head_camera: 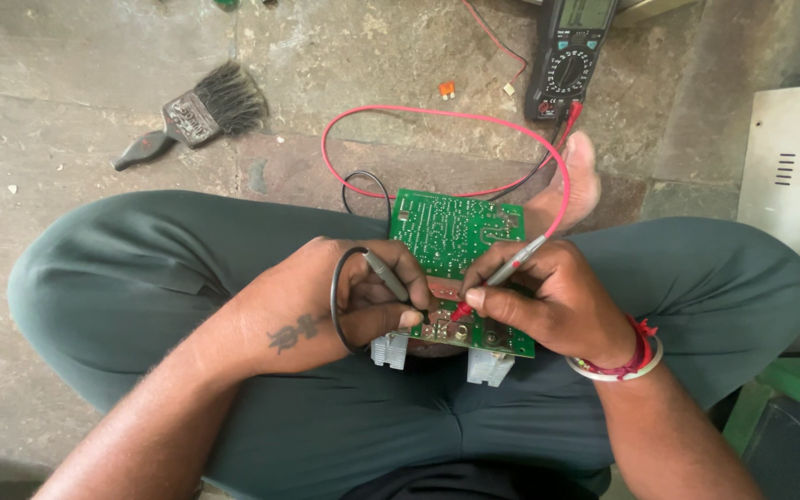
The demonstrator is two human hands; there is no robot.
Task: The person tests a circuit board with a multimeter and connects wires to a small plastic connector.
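While both hands (344, 301) (548, 296) pinch probes (391, 278) (511, 268), green circuit board (451, 236) shows solder dots

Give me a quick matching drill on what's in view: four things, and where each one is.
Things:
1. red probe
2. black probe
3. brush
4. meter

Places:
A. floor, far left
B. right hand
C. floor, top, beyond the circuit board
D. left hand

Pairs: 1-B, 2-D, 3-A, 4-C
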